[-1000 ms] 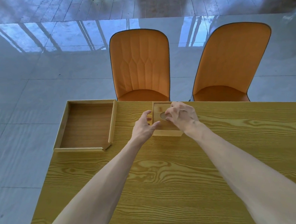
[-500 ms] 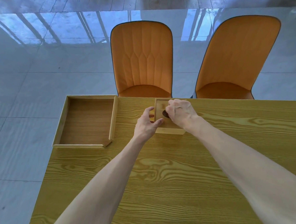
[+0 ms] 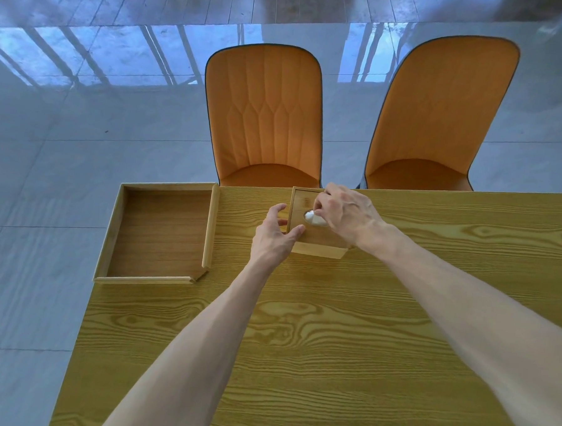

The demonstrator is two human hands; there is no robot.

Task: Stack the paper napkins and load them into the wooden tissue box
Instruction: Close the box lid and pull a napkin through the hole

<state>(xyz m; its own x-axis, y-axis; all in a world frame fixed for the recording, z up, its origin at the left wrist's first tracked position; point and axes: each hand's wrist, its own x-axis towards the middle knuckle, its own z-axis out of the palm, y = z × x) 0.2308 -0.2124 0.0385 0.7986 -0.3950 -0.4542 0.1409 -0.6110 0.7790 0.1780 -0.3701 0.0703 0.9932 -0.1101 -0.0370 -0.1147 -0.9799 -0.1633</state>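
Observation:
The wooden tissue box [image 3: 317, 247] stands near the table's far edge with its lid on. A tuft of white napkin [image 3: 311, 217] sticks up out of the oval hole in the lid. My right hand [image 3: 344, 213] hovers over the lid, its fingertips pinched on that napkin tuft. My left hand [image 3: 273, 237] holds the box's left side, thumb on the lid's near left corner and fingers against the left wall. The rest of the napkins are hidden inside the box.
A shallow wooden tray [image 3: 209, 228] sits at the far left corner of the wooden table [image 3: 331, 345], overhanging its left edge. Two orange chairs [image 3: 265, 114] [image 3: 434, 113] stand behind the table on a glossy tiled floor.
A white napkin tuft now shows in the lid's hole, where only a dark opening was seen before. My right fingers have drawn up slightly, pinching it. My left hand stays against the box.

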